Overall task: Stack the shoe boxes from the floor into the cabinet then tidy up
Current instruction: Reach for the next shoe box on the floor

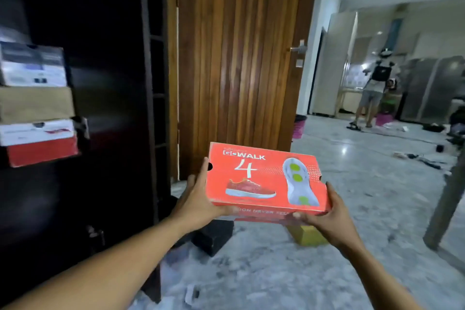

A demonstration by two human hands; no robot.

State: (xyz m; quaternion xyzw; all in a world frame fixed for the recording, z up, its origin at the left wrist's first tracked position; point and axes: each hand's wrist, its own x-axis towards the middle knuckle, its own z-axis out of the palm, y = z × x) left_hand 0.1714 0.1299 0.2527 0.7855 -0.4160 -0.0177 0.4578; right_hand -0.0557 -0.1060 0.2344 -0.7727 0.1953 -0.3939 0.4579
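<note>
I hold an orange shoe box point(264, 178) with a printed sneaker and sole flat in front of me, above the floor. My left hand point(198, 196) grips its left end and my right hand point(324, 216) grips its near right corner. To the left stands the dark cabinet point(110, 98). Three boxes are stacked at its left edge: a white and grey box point(32, 65) on top, a tan box point(37, 104) in the middle, a white and red box point(41, 142) below. A black box point(214, 235) and a yellow box point(308, 235) lie on the floor under my hands.
A wooden door point(241, 63) stands behind the orange box. A person point(376, 90) stands far off at the right, with scattered items on the marble floor point(377, 184) near them. A dark post point(448, 199) rises at the right edge. Paper scraps point(192, 294) lie near the cabinet's base.
</note>
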